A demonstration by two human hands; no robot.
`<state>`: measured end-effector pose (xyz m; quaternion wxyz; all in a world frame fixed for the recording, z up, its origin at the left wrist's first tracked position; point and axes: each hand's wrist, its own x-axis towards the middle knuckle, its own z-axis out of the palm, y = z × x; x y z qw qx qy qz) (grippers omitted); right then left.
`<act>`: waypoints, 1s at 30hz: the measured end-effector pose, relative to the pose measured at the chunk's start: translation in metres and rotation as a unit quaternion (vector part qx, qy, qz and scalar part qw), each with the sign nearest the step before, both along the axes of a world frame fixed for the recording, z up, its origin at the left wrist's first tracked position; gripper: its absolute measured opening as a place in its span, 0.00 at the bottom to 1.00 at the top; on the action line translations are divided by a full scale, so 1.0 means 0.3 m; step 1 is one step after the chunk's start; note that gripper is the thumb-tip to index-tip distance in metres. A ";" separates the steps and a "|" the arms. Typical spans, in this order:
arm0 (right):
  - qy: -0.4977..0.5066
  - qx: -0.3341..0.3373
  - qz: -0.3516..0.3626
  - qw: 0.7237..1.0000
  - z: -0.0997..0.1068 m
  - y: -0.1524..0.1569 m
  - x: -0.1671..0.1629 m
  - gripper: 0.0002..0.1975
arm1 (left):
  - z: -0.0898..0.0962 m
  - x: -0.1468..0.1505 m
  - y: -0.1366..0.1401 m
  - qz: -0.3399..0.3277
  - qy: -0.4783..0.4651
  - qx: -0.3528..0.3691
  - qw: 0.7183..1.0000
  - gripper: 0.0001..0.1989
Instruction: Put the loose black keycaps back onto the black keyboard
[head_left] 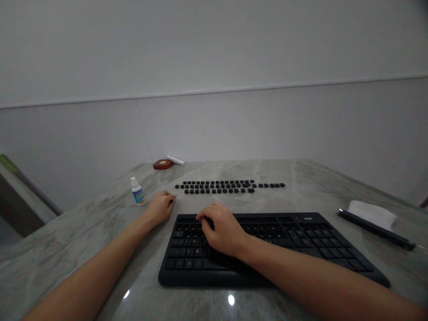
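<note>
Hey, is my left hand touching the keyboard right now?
Apart: the head view shows a strip of grey tabletop between your left hand and the left edge of the keyboard.

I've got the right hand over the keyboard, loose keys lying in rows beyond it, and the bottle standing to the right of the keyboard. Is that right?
Not quite: the head view shows the bottle standing to the left of the keyboard, not the right. The right hand is over the keyboard, and the loose keys lie in rows beyond it.
</note>
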<state>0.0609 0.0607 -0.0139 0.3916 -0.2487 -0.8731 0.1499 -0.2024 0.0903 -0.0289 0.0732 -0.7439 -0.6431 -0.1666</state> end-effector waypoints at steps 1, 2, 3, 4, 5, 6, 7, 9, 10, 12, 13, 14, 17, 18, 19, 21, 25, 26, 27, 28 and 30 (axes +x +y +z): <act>0.000 -0.002 0.000 1.000 0.001 -0.001 0.000 0.10 | 0.004 -0.008 -0.004 0.010 0.000 0.000 1.000 0.16; 0.000 -0.005 -0.001 1.000 0.001 -0.001 0.000 0.10 | 0.007 -0.017 -0.007 0.017 0.000 -0.003 1.000 0.15; -0.001 -0.007 -0.001 1.000 0.002 -0.001 0.000 0.10 | 0.011 -0.025 -0.011 0.021 -0.001 -0.007 1.000 0.15; -0.002 -0.010 -0.002 1.000 0.002 0.000 0.000 0.10 | 0.015 -0.032 -0.014 0.022 -0.003 -0.011 1.000 0.14; -0.003 -0.015 -0.003 1.000 0.001 0.001 0.000 0.10 | 0.019 -0.037 -0.017 0.023 -0.008 -0.014 1.000 0.13; -0.002 -0.022 -0.006 1.000 0.001 0.002 0.000 0.10 | 0.023 -0.038 -0.021 0.023 -0.014 -0.014 1.000 0.13; 0.000 -0.030 -0.010 0.999 0.001 0.004 0.000 0.10 | 0.028 -0.036 -0.025 0.023 -0.022 -0.013 0.999 0.13; 0.005 -0.053 -0.023 0.998 0.001 0.009 -0.001 0.10 | 0.040 -0.019 -0.038 0.025 -0.039 -0.009 0.999 0.13; 0.006 -0.065 -0.031 0.997 0.002 0.012 -0.001 0.10 | 0.048 -0.004 -0.046 0.022 -0.050 -0.007 0.999 0.14; 0.006 -0.095 -0.044 0.994 0.006 0.017 -0.003 0.11 | 0.065 0.032 -0.068 -0.001 -0.075 0.004 0.997 0.15; 0.005 -0.111 -0.048 0.993 0.009 0.018 -0.003 0.11 | 0.073 0.052 -0.080 -0.027 -0.094 0.017 0.995 0.14; 0.005 -0.127 -0.051 0.991 0.012 0.020 -0.004 0.11 | 0.080 0.073 -0.092 -0.058 -0.110 0.033 0.992 0.14; 0.012 -0.166 -0.054 0.985 0.022 0.021 -0.004 0.09 | 0.093 0.130 -0.128 -0.153 -0.128 0.075 0.977 0.15; 0.016 -0.171 -0.051 0.984 0.024 0.020 -0.004 0.08 | 0.094 0.146 -0.138 -0.181 -0.127 0.085 0.971 0.15; 0.018 -0.174 -0.046 0.983 0.026 0.019 -0.003 0.08 | 0.093 0.161 -0.147 -0.209 -0.125 0.093 0.966 0.16; 0.016 -0.178 -0.025 0.984 0.029 0.017 -0.001 0.08 | 0.089 0.185 -0.165 -0.254 -0.114 0.102 0.955 0.17; 0.017 -0.179 0.012 0.984 0.027 0.014 0.001 0.08 | 0.087 0.222 -0.198 -0.318 -0.084 0.113 0.938 0.19; 0.021 -0.177 0.017 0.984 0.026 0.013 0.001 0.08 | 0.089 0.228 -0.205 -0.329 -0.078 0.109 0.935 0.20; 0.024 -0.176 0.022 0.984 0.025 0.013 0.001 0.07 | 0.093 0.233 -0.211 -0.338 -0.074 0.106 0.932 0.20; 0.026 -0.174 0.026 0.984 0.023 0.013 0.001 0.07 | 0.096 0.237 -0.215 -0.342 -0.073 0.106 0.931 0.21; 0.031 -0.170 0.026 0.985 0.024 0.013 0.001 0.06 | 0.101 0.239 -0.219 -0.336 -0.082 0.117 0.931 0.22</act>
